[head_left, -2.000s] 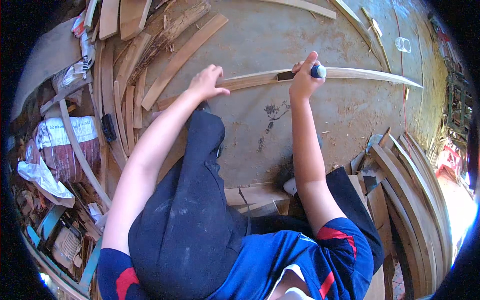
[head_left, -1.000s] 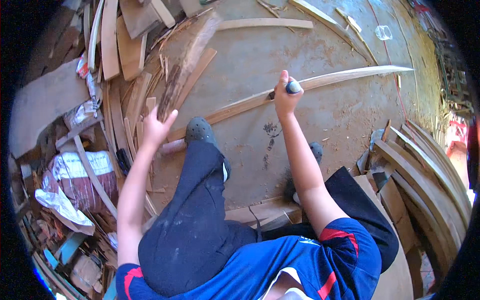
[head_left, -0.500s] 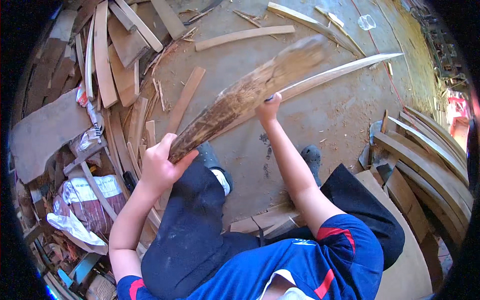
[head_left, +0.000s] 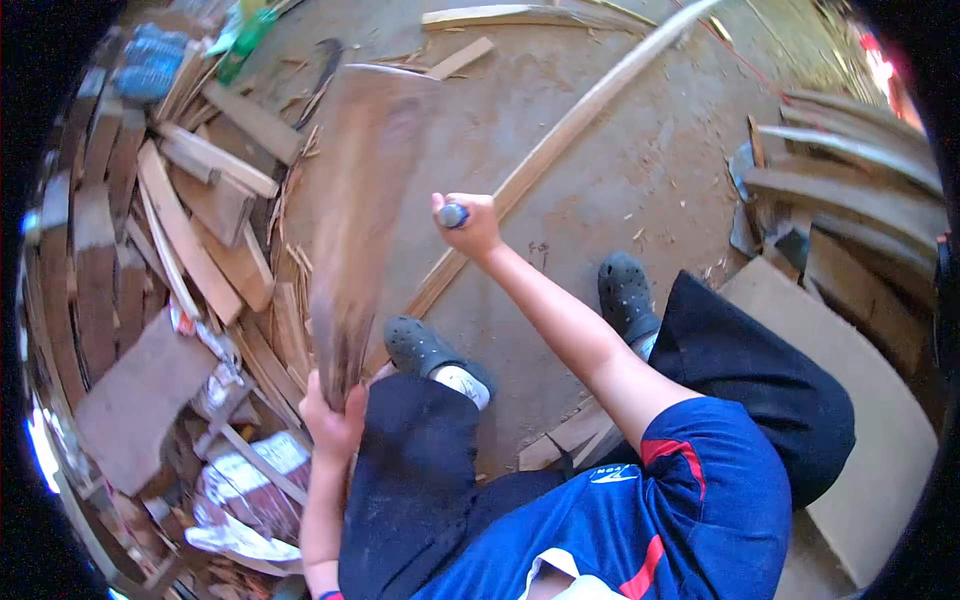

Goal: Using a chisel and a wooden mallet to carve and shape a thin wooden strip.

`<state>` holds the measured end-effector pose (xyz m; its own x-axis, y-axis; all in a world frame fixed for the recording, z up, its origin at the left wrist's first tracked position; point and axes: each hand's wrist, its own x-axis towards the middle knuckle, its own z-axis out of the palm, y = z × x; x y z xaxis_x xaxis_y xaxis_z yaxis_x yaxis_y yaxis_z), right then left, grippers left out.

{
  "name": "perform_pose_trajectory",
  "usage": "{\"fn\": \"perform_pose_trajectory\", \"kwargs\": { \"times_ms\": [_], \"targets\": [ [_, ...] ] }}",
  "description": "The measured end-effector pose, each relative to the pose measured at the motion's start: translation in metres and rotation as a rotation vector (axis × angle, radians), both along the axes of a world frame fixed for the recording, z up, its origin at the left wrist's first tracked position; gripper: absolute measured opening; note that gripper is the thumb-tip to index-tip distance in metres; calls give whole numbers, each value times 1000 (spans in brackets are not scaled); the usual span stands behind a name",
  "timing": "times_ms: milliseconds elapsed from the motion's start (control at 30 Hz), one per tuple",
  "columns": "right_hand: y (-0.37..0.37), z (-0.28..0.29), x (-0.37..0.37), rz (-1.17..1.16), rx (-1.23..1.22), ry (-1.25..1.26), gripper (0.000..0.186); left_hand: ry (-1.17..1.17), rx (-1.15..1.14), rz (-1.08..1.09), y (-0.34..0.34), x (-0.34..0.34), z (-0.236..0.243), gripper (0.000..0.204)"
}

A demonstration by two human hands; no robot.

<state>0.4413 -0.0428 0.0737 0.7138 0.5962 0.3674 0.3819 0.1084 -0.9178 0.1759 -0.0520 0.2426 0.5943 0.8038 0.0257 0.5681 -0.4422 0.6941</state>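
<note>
A broad wooden board (head_left: 365, 190), brown and blurred by motion, rises steeply from my left hand (head_left: 335, 425). My left fingers and thumb wrap around its narrow lower end. To the right of the board, my right hand (head_left: 468, 225) is closed in a fist around a slim object with a rounded blue-grey end (head_left: 453, 216). The rest of that object is hidden, so its kind is unclear. A long pale strip of wood (head_left: 580, 125) runs diagonally beyond my right fist, from beside my left shoe to the top edge.
Curved wood pieces (head_left: 190, 230) are heaped on the left, near a flat brown slab (head_left: 150, 405) and a plastic sack (head_left: 255, 485). More curved boards (head_left: 850, 200) are stacked at right. Wood chips dot the concrete floor (head_left: 600, 190). My clog-shod feet (head_left: 425, 350) stand apart.
The board has swung from slanting up and right to nearly upright on the left. My right hand has shifted left, and its blue-grey object now shows end-on. The whole view has turned.
</note>
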Motion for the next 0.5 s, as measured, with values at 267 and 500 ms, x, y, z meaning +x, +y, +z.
{"fn": "perform_pose_trajectory", "kwargs": {
  "times_ms": [267,500],
  "targets": [
    [5,3,-2,69,68,-11,28,298,-84,-75,1,-30,-41,37],
    [8,3,1,-1,42,50,29,-69,-197,39,-3,-51,-33,40]
  ]
}}
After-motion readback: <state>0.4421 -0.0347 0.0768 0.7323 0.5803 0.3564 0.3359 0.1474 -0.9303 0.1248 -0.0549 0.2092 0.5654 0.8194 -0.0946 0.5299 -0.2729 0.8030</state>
